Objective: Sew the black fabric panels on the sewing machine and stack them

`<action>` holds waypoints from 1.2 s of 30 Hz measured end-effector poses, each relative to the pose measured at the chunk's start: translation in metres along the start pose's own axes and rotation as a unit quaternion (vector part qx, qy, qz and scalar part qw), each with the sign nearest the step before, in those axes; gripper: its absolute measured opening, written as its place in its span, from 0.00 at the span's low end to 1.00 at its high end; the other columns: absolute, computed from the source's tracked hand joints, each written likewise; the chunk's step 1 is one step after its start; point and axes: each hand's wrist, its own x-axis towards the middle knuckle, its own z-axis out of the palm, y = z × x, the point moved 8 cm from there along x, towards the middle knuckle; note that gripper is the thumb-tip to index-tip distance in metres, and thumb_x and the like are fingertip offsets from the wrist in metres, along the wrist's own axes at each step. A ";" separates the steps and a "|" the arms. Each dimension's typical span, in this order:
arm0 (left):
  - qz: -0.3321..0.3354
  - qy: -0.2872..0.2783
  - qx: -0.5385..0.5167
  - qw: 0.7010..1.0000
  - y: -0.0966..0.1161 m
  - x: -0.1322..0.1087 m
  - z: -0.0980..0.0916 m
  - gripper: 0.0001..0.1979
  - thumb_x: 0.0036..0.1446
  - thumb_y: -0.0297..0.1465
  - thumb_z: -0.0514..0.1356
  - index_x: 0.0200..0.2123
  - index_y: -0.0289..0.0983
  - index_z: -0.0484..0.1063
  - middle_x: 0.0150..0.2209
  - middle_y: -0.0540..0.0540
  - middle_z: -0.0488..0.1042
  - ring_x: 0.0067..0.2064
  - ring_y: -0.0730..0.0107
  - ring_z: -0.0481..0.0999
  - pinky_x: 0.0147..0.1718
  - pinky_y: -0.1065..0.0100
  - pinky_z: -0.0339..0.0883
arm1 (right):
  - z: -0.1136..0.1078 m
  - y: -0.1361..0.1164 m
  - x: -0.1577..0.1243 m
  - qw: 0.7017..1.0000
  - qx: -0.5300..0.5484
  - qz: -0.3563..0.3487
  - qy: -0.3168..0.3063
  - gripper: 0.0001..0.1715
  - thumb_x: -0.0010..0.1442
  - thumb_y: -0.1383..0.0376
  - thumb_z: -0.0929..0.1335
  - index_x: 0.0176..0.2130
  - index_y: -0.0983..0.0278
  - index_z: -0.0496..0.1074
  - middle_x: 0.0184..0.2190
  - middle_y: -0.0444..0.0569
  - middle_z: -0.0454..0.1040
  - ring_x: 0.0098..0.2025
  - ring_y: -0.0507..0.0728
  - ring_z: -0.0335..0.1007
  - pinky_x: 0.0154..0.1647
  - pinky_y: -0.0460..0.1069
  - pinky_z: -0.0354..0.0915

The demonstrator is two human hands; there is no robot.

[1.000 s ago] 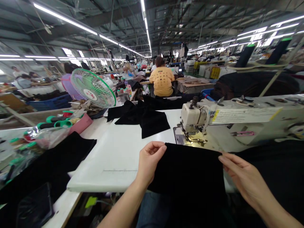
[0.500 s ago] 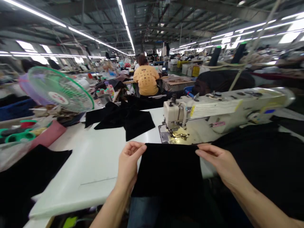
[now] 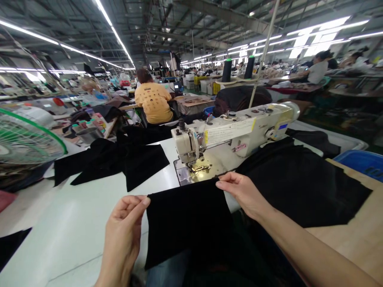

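A piece of black fabric (image 3: pixel 185 219) hangs between my two hands, its top edge stretched taut and sloping up to the right. My left hand (image 3: pixel 125 219) pinches the top left corner between thumb and fingers. At the top right corner, my right hand (image 3: pixel 242 191) pinches the same edge. Just beyond that edge stands a white sewing machine (image 3: pixel 227 135), its needle area and metal plate (image 3: pixel 199 169) close to the fabric. The lower part of the cloth drops toward my lap, where it merges with other dark material.
More black fabric pieces lie on the white table (image 3: pixel 86 215) at left (image 3: pixel 116 159) and in a wide pile at right (image 3: pixel 305 179). A green fan (image 3: pixel 32 135) stands far left, a blue bin (image 3: pixel 362 161) right. A person in a yellow shirt (image 3: pixel 154 101) sits ahead.
My view has turned to the right, so the machine and table appear further left. Both hands keep hold of the fabric, whose top edge has gone from nearly level to tilted.
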 end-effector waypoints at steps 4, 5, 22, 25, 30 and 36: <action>0.012 -0.009 0.014 1.000 0.002 -0.004 0.000 0.16 0.34 0.30 0.75 0.22 0.37 0.69 0.28 0.52 0.74 0.33 0.76 0.71 0.35 0.79 0.66 | 0.001 0.000 0.001 1.000 -0.016 -0.009 0.000 0.19 0.38 0.58 0.81 0.28 0.63 0.76 0.28 0.44 0.76 0.34 0.55 0.69 0.40 0.50 0.64; 0.017 -0.015 0.021 1.000 0.004 -0.005 -0.001 0.16 0.35 0.30 0.75 0.22 0.37 0.69 0.28 0.53 0.74 0.33 0.76 0.71 0.35 0.78 0.66 | 0.002 -0.001 0.001 1.000 -0.019 -0.014 -0.003 0.19 0.40 0.58 0.80 0.29 0.63 0.75 0.28 0.43 0.75 0.34 0.55 0.69 0.41 0.50 0.64; 0.183 -0.334 0.487 0.786 -0.039 0.077 0.142 0.10 0.43 0.18 0.59 0.21 0.39 0.64 0.22 0.53 0.69 0.27 0.70 0.68 0.29 0.69 0.59 | 0.061 0.034 -0.066 0.812 -0.394 -0.329 -0.278 0.13 0.63 0.77 0.64 0.42 0.62 0.72 0.37 0.49 0.77 0.40 0.56 0.73 0.43 0.50 0.69; 0.171 -0.308 0.465 0.812 -0.072 0.075 0.136 0.10 0.46 0.21 0.60 0.22 0.39 0.62 0.23 0.53 0.68 0.27 0.70 0.69 0.29 0.69 0.61 | 0.058 0.039 -0.072 0.725 -0.481 -0.404 -0.283 0.14 0.63 0.78 0.62 0.42 0.64 0.71 0.36 0.51 0.76 0.38 0.58 0.72 0.40 0.52 0.70; 0.159 -0.288 0.438 0.837 -0.080 0.076 0.127 0.07 0.49 0.21 0.58 0.25 0.39 0.64 0.25 0.52 0.70 0.30 0.71 0.70 0.32 0.70 0.63 | 0.054 0.037 -0.073 0.674 -0.537 -0.440 -0.254 0.13 0.62 0.78 0.62 0.39 0.64 0.71 0.33 0.50 0.73 0.35 0.59 0.69 0.36 0.53 0.68; 0.146 -0.268 0.459 0.835 -0.083 0.094 0.144 0.11 0.45 0.21 0.60 0.24 0.40 0.60 0.23 0.53 0.68 0.26 0.73 0.67 0.28 0.70 0.59 | 0.054 0.035 -0.063 0.703 -0.513 -0.438 -0.225 0.13 0.61 0.79 0.62 0.39 0.65 0.71 0.39 0.51 0.75 0.43 0.60 0.70 0.44 0.56 0.69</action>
